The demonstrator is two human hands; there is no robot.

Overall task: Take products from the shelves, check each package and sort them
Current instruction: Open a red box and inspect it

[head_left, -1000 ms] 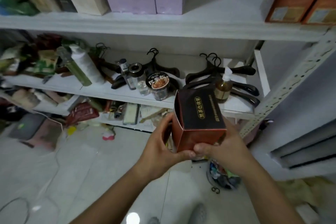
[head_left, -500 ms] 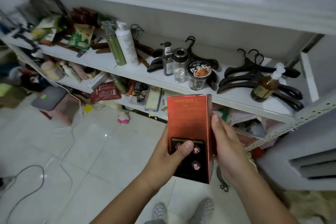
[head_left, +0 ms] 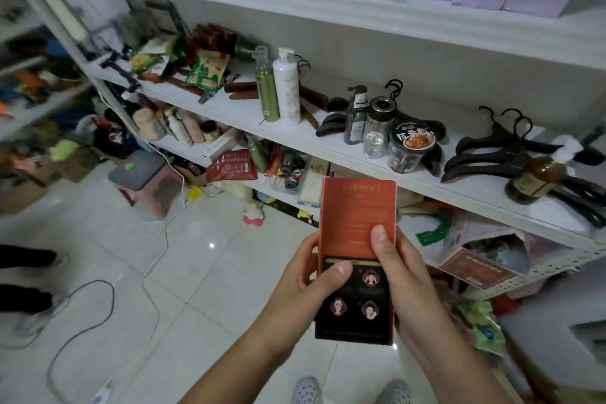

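White shelves (head_left: pixel 328 145) stand behind a red and black box (head_left: pixel 357 233), which is held upright over the tiled floor (head_left: pixel 196 272). The left hand (head_left: pixel 305 275) grips the box's left side, thumb on the black part. The right hand (head_left: pixel 406 269) grips its right side, thumb on the red part. Above the box sits a noodle cup (head_left: pixel 411 151). Up and right of the box lie black hangers (head_left: pixel 492 154) and a brown bottle (head_left: pixel 537 179).

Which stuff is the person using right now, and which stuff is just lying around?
In use: red box, held by left hand and right hand.
Lying about: black hangers, white bottle, brown bottle, grey stool.
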